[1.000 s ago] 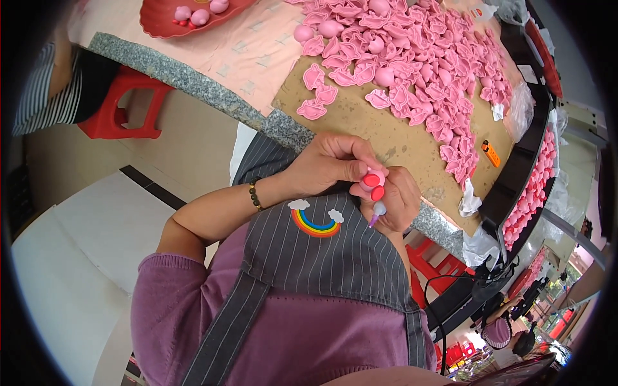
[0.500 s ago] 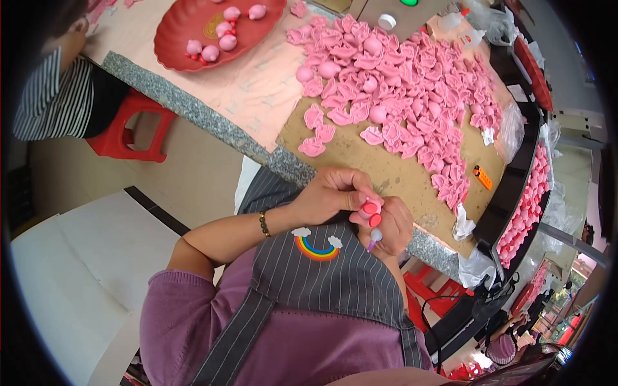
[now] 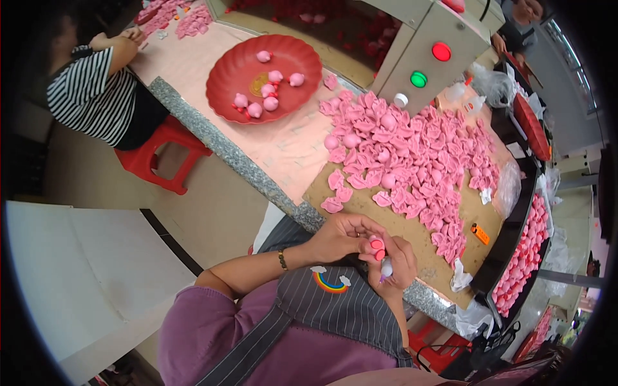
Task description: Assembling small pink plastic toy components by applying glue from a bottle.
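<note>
In front of my apron, the fingertips of my left hand (image 3: 338,237) are closed on a small pink toy figure (image 3: 371,253) with red oval feet turned toward me. My right hand (image 3: 402,265) meets it from the other side, its fingers curled. A small translucent white piece with a purple end (image 3: 387,269) sticks out below the right fingers; its full shape is hidden. Beyond my hands, a heap of pink moulded pieces (image 3: 412,170) with thin ragged rims covers much of the brown board (image 3: 367,209).
A red scalloped bowl (image 3: 222,83) holds several pink figures. Right of the heap lie an orange lighter (image 3: 479,233) and crumpled tissue (image 3: 460,276). A black-edged tray of pink pieces (image 3: 520,257) borders the right. A striped-sleeved person (image 3: 87,90) sits at left; a machine (image 3: 428,38) stands behind.
The view has tilted up, bringing the machine's red and green buttons and more of the far table into sight. My hands stay together round the pink figure, whose feet have turned slightly.
</note>
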Tool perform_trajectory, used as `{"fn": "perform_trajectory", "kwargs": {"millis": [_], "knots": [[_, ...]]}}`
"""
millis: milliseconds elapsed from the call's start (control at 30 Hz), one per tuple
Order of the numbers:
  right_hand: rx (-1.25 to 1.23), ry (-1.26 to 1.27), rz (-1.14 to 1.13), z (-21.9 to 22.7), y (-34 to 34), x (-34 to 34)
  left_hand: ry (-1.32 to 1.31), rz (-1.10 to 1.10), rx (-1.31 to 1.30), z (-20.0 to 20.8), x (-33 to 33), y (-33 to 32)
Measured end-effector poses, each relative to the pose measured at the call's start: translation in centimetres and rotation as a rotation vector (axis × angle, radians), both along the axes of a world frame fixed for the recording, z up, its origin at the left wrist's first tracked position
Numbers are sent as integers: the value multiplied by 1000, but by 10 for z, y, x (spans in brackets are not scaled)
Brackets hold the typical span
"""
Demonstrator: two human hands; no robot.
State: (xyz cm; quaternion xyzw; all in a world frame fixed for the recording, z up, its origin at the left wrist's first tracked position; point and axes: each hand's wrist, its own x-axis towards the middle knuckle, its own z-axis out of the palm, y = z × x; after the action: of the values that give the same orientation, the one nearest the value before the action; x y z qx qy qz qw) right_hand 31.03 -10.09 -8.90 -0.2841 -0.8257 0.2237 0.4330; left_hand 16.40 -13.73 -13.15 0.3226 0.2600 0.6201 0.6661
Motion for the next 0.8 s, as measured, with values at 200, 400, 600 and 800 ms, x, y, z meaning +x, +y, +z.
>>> {"fn": "perform_trajectory", "kwargs": {"millis": [200,400,600,800], "knots": [[-52,-36,12,-4,5,-4,-24,42,-54,0,2,0],[-383,165,41,-13,13,2,590,502,82,47,-84,33],[-554,202,64,-26,6,16,1623,1138,181,60,-193,53],[-471,230,15,-27,5,11,1960,927,226,40,-194,52]]}}
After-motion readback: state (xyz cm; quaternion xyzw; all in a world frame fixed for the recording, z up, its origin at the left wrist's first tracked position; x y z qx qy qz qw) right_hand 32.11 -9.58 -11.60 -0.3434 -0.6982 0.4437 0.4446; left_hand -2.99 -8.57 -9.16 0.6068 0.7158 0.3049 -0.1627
